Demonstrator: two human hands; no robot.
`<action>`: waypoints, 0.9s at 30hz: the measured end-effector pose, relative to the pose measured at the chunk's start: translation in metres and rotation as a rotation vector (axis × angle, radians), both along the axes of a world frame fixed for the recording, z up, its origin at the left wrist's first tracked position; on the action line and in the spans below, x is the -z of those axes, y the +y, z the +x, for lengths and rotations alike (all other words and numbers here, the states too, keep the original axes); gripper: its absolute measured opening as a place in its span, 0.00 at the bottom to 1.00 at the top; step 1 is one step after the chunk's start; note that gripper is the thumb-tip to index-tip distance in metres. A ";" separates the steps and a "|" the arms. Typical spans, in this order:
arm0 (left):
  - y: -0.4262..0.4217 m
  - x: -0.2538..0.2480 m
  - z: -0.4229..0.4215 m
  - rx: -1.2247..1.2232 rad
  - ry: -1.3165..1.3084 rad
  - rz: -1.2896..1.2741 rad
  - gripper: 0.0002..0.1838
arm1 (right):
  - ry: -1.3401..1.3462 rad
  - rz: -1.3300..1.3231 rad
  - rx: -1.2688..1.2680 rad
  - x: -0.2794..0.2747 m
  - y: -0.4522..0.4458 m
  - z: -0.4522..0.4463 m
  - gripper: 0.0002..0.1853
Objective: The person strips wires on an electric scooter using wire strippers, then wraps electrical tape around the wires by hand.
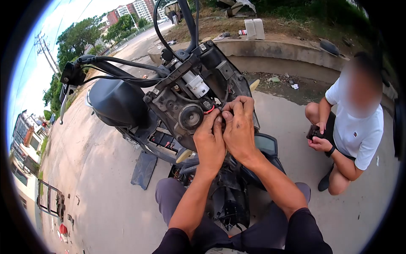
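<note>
That thin, red, plastic-coated wire (209, 111), three o'clock from the round black horn (190, 117), looks light, bendy, best pinched by its sheath; left hand (209, 142), right hand (239, 133) narrowed, contents I can't tell.

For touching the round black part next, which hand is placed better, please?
Probably the left hand: its fingers are close beside the round black part, while the right hand is farther away, beyond the left.

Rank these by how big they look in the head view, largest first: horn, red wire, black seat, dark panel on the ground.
1. Black seat
2. Dark panel and round horn, too alike to rank
3. Red wire
</note>
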State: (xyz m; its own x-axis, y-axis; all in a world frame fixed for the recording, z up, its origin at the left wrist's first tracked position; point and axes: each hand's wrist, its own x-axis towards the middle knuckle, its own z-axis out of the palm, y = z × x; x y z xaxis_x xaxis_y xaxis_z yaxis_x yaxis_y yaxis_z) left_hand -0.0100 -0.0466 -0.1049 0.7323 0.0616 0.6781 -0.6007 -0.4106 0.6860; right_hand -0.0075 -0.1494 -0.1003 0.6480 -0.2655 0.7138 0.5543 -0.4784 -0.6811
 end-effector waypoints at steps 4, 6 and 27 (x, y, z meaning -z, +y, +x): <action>-0.001 0.022 0.010 -0.130 -0.177 0.065 0.12 | -0.067 -0.020 -0.017 -0.001 -0.001 0.008 0.07; -0.005 0.024 0.011 -0.160 -0.265 0.104 0.12 | -0.069 -0.003 -0.015 -0.001 -0.004 0.008 0.07; -0.011 0.019 0.019 -0.122 -0.233 0.185 0.13 | -0.111 0.004 -0.083 -0.001 -0.017 0.016 0.04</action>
